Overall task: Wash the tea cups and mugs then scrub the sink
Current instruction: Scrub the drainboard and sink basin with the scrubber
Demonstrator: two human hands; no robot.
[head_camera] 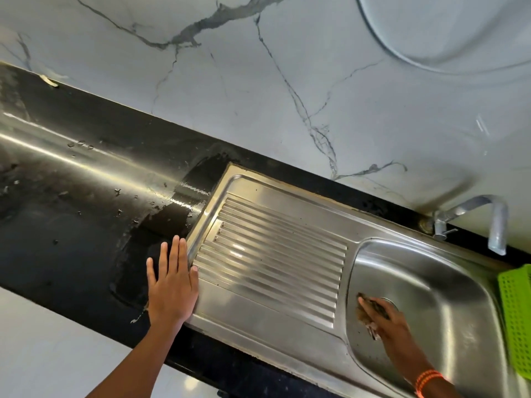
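On the far left, the black countertop (71, 196) runs wet, with beads and a broad dark film of water toward the sink edge. A pale scrap (49, 81) lies at the back against the marble wall (258, 81).

Left hand (172, 280): flat, fingers straight and together, palm down. It straddles the seam where the countertop meets the steel drainboard (273, 254). Holds nothing; looks like a brace.

Drainboard ribs run long-axis toward the basin. No cups or mugs in view anywhere, so the washing step looks finished; judging by this, the sink scrub is under way.

Sink basin (431, 297): lies right of the drainboard, its long axis running from the back wall toward the person. Right hand (388, 317) is inside it, fingers curled over a brownish scrubber (366, 308), pressing it to the basin floor just left of the drain (389, 301). This hand is the nearer one to all unscrubbed steel; most of the basin lies to its right and toward the back. Orange bands (428, 380) on the wrist.

Room to move: open floor rightward; basin walls curve up on all sides. Tap (485, 219) overhangs the back rim, well above the hand. Green basket (517, 320) sits on the right rim, a likely snag on wide strokes.
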